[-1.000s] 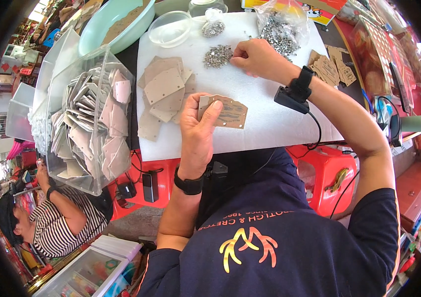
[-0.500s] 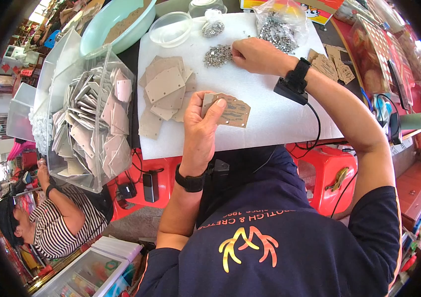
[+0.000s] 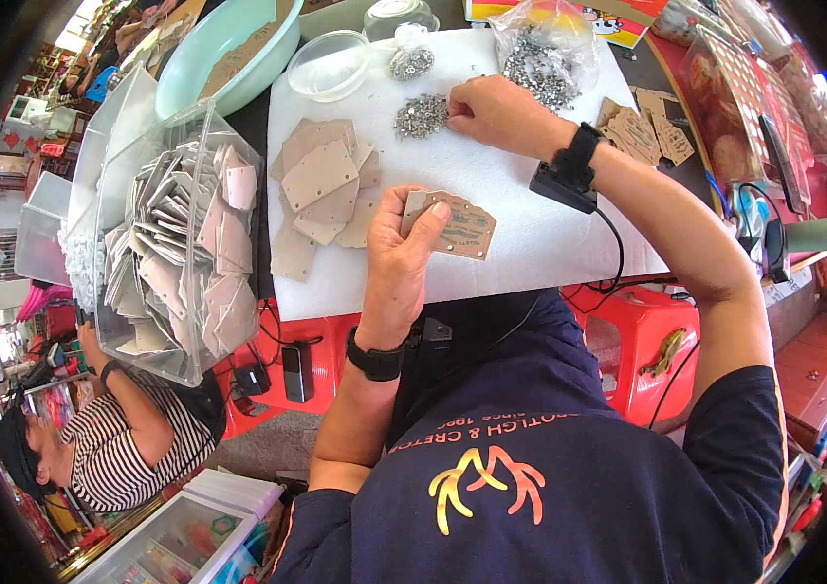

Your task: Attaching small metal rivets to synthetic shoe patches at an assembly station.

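Observation:
My left hand [image 3: 396,255] grips a brown cardboard tag [image 3: 467,234] with a wavy top edge, small holes and dark print, the thumb lying across its face. At the right side of a pile of small silvery metal pieces [image 3: 417,119], my right hand [image 3: 493,115] is closed with its fingertips down. Whatever is between those fingers is hidden from view. Left of the held tag, a loose stack of similar cardboard tags [image 3: 324,185] lies on the white foam sheet [image 3: 550,248].
A clear bin [image 3: 201,336] full of cardboard tags stands at left, below a pale green basin [image 3: 175,73]. Clear tub [image 3: 321,73] and bag of metal pieces [image 3: 540,68] are at the back. More tags [image 3: 632,131] lie right. Someone in a striped top [image 3: 141,438] sits at left.
My right hand stays beside the metal pile, its fingers shifted only slightly. The tag in my left hand is tilted a little more, and the whole view has moved slightly.

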The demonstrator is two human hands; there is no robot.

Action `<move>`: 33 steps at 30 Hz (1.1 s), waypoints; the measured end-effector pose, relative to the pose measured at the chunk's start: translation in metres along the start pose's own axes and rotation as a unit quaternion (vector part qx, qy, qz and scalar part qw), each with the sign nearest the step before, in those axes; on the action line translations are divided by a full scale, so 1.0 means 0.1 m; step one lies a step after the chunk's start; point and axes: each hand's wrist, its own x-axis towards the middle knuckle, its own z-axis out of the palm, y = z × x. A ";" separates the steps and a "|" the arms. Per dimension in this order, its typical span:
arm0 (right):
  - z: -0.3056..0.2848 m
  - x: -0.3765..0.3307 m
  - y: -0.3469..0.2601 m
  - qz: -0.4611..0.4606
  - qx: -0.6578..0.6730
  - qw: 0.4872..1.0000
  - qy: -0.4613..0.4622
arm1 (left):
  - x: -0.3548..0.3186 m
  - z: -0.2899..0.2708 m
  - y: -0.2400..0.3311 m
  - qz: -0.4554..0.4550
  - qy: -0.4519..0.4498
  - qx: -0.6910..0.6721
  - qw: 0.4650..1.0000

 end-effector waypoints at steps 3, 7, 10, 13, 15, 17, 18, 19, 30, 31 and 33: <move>0.04 0.01 0.00 -0.015 -0.032 0.999 0.018 | 0.00 0.02 0.01 -0.001 -0.004 -0.001 1.000; -0.05 -0.02 -0.01 -0.028 -0.026 0.999 -0.018 | 0.00 0.03 0.03 -0.002 -0.001 0.004 1.000; -0.18 -0.07 0.02 -0.011 -0.028 0.997 -0.068 | 0.01 0.02 0.02 -0.003 -0.003 0.005 1.000; -0.21 -0.09 0.03 -0.001 -0.013 0.998 -0.063 | 0.01 0.01 0.02 -0.001 -0.003 0.008 1.000; -0.16 -0.06 0.06 0.006 0.008 0.999 -0.041 | 0.02 0.01 -0.01 -0.002 0.004 0.009 1.000; -0.09 -0.03 0.05 -0.035 0.052 0.998 0.008 | 0.02 0.04 0.00 -0.003 0.000 0.009 1.000; -0.07 -0.02 0.03 -0.035 0.051 0.998 0.009 | 0.01 0.05 0.01 -0.003 -0.003 0.008 1.000; -0.04 -0.02 0.01 -0.030 0.029 0.999 0.009 | 0.02 0.05 0.01 -0.003 -0.004 0.009 1.000; -0.03 -0.01 -0.03 0.017 -0.085 0.996 0.005 | 0.00 0.04 0.02 -0.006 -0.007 0.012 1.000; -0.03 -0.03 -0.01 -0.001 -0.086 0.996 0.011 | 0.00 0.04 0.02 -0.006 -0.007 0.012 1.000; -0.12 -0.07 -0.06 -0.020 -0.088 0.996 0.017 | 0.00 0.05 0.03 -0.001 0.007 0.010 1.000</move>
